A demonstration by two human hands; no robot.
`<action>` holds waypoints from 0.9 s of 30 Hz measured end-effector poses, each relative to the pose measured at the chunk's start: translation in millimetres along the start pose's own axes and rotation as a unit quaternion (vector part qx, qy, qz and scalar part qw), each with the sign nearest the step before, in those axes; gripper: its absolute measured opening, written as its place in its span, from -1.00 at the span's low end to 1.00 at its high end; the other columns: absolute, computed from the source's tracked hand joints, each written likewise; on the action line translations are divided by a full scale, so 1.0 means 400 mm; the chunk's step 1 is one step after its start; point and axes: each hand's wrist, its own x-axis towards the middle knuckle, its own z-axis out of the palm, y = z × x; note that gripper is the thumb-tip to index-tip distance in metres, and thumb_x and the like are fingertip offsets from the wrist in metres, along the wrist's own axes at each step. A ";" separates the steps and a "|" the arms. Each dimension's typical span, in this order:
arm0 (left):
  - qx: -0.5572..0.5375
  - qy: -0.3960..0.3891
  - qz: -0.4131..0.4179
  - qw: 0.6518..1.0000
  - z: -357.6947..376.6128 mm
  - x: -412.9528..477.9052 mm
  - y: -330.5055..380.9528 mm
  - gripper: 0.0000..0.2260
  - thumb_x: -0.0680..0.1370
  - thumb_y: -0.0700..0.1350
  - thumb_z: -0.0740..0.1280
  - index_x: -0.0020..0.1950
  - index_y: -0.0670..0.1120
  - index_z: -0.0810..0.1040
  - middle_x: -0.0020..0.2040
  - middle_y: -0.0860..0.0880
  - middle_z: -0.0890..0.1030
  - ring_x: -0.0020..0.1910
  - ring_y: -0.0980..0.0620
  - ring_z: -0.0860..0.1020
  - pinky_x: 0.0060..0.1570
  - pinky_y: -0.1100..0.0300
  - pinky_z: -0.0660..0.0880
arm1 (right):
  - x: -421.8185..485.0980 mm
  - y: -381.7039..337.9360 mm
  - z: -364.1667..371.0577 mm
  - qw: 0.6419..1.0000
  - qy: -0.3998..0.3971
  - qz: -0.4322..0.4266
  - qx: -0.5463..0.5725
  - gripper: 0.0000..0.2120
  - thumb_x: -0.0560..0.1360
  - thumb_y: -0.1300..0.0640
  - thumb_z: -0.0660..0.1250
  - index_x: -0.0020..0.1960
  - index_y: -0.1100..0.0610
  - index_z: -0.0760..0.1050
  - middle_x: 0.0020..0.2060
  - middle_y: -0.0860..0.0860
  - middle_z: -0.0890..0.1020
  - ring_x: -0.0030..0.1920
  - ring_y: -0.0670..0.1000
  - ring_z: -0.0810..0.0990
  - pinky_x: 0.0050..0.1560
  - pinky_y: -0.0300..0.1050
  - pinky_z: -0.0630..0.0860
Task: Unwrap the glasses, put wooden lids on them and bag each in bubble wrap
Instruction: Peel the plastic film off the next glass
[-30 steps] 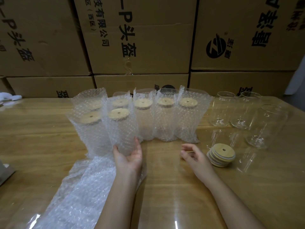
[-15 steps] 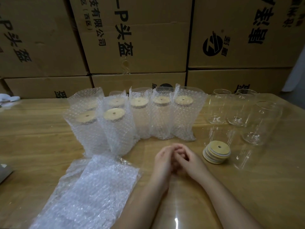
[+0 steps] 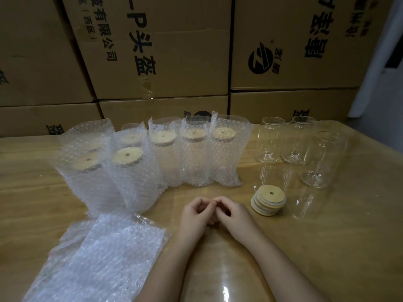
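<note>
Left hand (image 3: 195, 215) off bagged glass (image 3: 133, 177), now meeting right hand (image 3: 236, 214); both curled closed (palms hidden)

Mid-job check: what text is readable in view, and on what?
"P头盔": middle carton, large print.
"有限公司", "(西区)": same carton, smaller.
Right carton: round logo; big characters sideways, unreadable.
Lower cartons: print partly hidden.
Lids, glasses: no text.
</note>
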 end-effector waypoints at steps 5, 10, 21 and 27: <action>0.019 0.023 0.024 0.999 -0.007 -0.001 -0.014 -0.92 0.52 -0.27 0.37 -0.18 -0.18 0.58 -0.36 -0.06 0.64 -0.39 0.12 0.57 -0.35 0.29 0.49 | 0.001 -0.004 -0.001 1.000 0.005 0.012 0.011 -0.76 0.52 0.19 0.33 -0.16 -0.17 0.51 -0.26 -0.04 0.67 -0.20 -0.05 0.61 -0.12 -0.14 0.48; -0.099 0.075 -0.002 0.992 -0.023 -0.008 -0.014 -0.92 0.52 -0.32 0.35 -0.15 -0.18 0.55 -0.31 -0.08 0.67 -0.32 0.08 0.64 -0.35 0.29 0.54 | -0.002 -0.003 0.000 0.999 0.008 0.015 0.029 -0.78 0.53 0.21 0.33 -0.18 -0.10 0.53 -0.32 -0.09 0.65 -0.27 -0.16 0.59 -0.12 -0.17 0.50; -0.134 0.089 -0.008 0.987 -0.026 -0.015 -0.001 -0.93 0.53 -0.34 0.32 -0.12 -0.20 0.52 -0.31 -0.03 0.64 -0.38 0.16 0.54 -0.42 0.35 0.44 | 0.005 -0.136 -0.111 0.983 0.108 -0.132 -0.061 -0.92 0.48 0.12 0.39 -0.20 0.04 0.61 -0.27 -0.15 0.63 -0.20 -0.17 0.57 -0.12 -0.26 0.48; -0.114 0.093 -0.004 0.989 -0.020 -0.011 -0.006 -0.91 0.53 -0.33 0.32 -0.14 -0.16 0.52 -0.33 0.01 0.64 -0.40 0.18 0.53 -0.47 0.34 0.42 | -0.015 -0.043 -0.316 0.910 0.398 -0.103 -0.048 -0.96 0.52 0.18 0.34 -0.11 0.08 0.54 -0.21 0.04 0.61 -0.19 -0.18 0.52 -0.16 -0.43 0.40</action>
